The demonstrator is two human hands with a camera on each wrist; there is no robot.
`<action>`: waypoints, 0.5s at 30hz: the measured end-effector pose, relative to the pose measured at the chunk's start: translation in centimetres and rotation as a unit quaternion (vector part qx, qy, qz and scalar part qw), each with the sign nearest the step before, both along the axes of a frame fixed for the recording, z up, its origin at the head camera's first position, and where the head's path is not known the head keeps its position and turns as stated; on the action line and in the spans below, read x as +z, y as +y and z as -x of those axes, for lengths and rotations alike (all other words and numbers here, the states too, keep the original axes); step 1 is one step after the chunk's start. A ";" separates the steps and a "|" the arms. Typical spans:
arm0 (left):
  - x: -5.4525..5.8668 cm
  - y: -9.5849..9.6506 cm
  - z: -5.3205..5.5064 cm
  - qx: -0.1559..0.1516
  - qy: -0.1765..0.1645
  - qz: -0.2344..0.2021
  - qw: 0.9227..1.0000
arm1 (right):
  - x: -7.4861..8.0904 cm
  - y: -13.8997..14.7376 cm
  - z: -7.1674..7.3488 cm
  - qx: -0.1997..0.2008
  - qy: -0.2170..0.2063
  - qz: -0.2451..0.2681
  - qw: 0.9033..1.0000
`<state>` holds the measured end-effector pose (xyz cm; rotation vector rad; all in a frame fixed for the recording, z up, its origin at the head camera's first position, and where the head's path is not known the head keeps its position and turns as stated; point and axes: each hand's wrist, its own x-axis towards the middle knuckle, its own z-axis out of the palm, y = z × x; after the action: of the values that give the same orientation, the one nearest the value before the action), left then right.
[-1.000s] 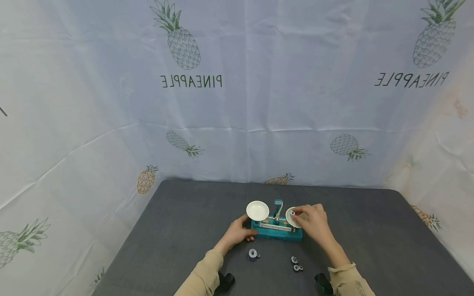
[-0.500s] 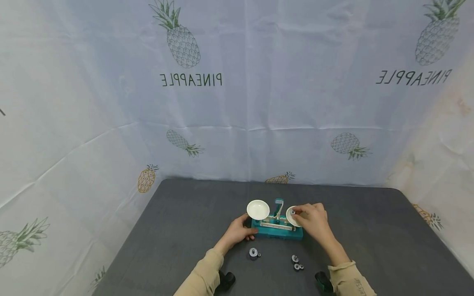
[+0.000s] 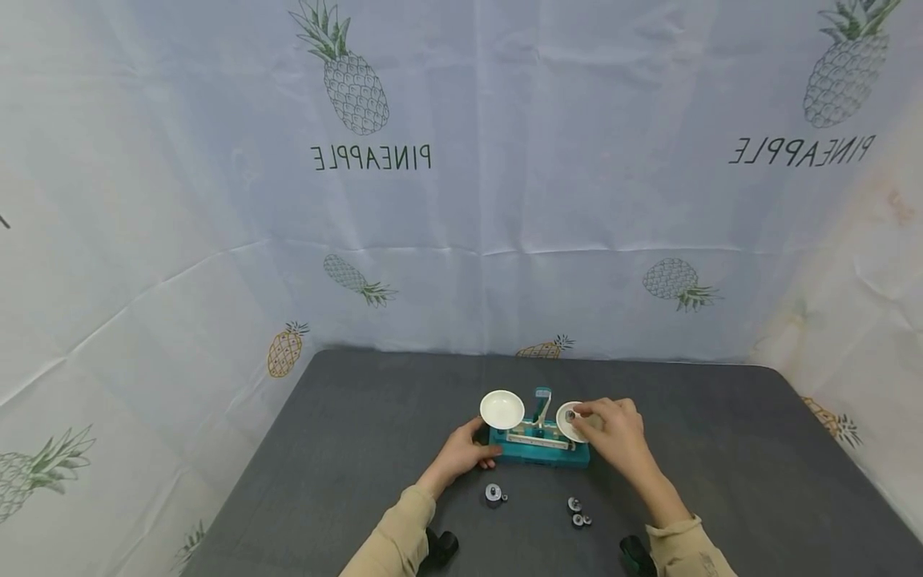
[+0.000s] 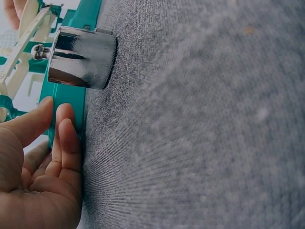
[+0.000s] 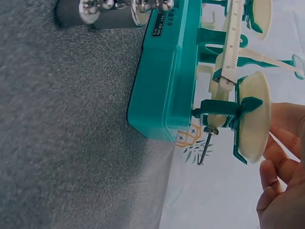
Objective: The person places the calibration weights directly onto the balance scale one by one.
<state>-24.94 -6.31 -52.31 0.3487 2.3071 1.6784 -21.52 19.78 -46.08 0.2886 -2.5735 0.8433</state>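
Observation:
A teal balance scale [image 3: 541,454] with two cream pans stands on the dark table. My left hand [image 3: 461,453] grips the left end of its base, thumb in front. The left wrist view shows that hand [image 4: 43,167] holding the teal edge. Over the right pan [image 3: 564,430], my right hand [image 3: 613,433] pinches a small metal weight [image 3: 570,416] between thumb and fingertips. From the right wrist, the hand [image 5: 283,167] is behind the tilted-looking pan [image 5: 255,117], which hides the weight. The left pan [image 3: 501,409] holds nothing visible.
In front of the scale stand a large metal weight [image 3: 493,494] and a tiny one [image 3: 505,498] beside it. Further right is a small cluster of weights [image 3: 578,520]. A patterned cloth [image 3: 461,200] hangs behind the table [image 3: 375,417].
My right hand and forearm have shifted slightly to the right, with the fingertips still at the weight over the right pan. The left hand keeps its place on the base.

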 end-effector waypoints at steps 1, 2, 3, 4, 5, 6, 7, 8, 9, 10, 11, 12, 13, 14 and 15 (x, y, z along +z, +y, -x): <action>0.0 0.0 0.0 0.000 -0.001 0.000 1.000 | -0.1 0.1 -0.1 0.000 0.003 0.000 1.000; 0.0 0.0 0.0 0.000 -0.001 -0.001 1.000 | -0.2 0.1 -0.2 0.000 0.008 -0.001 1.000; -0.1 0.0 0.0 0.001 -0.002 -0.002 1.000 | -0.3 0.2 -0.4 0.000 0.012 0.000 1.000; -0.1 0.0 0.0 0.001 -0.002 -0.003 1.000 | -0.3 0.3 -0.5 0.000 0.018 0.000 1.000; -0.1 0.0 0.0 0.001 -0.002 -0.004 1.000 | -0.4 0.3 -0.7 0.001 0.026 0.000 1.000; -0.1 0.0 0.0 0.001 -0.001 -0.005 1.000 | -0.5 0.4 -0.8 0.001 0.034 -0.001 0.999; -0.1 0.0 0.0 0.003 -0.004 -0.004 1.000 | -0.5 0.5 -0.9 0.002 0.045 -0.002 0.999; -0.1 0.1 0.0 0.003 -0.003 -0.004 1.000 | -0.5 0.5 -1.1 0.001 0.058 -0.005 0.998; -0.1 0.1 0.0 0.003 -0.003 -0.004 1.000 | -0.5 0.5 -1.2 0.001 0.070 -0.007 0.998; -0.1 0.1 -0.1 0.003 -0.002 -0.004 1.000 | -0.5 0.6 -1.4 0.002 0.082 -0.007 0.997; -0.1 0.1 -0.1 0.003 -0.002 -0.004 1.000 | -0.6 0.6 -1.5 0.005 0.094 -0.006 0.996; -0.1 0.1 -0.1 0.002 0.000 -0.005 1.000 | -0.6 0.6 -1.7 0.007 0.104 -0.005 0.994; -0.1 0.1 -0.1 0.002 0.000 -0.004 1.000 | -0.6 0.7 -1.9 0.014 0.115 -0.002 0.993; -0.1 0.1 -0.1 0.002 0.000 -0.004 1.000 | -0.7 0.8 -2.1 0.023 0.123 0.002 0.992; -0.1 0.1 -0.1 0.002 0.000 -0.004 1.000 | -0.8 0.9 -2.2 0.035 0.131 0.009 0.991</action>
<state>-24.85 -6.18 -52.43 0.3444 2.3039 1.6895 -19.28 20.64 -46.90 0.4558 -2.3228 0.7960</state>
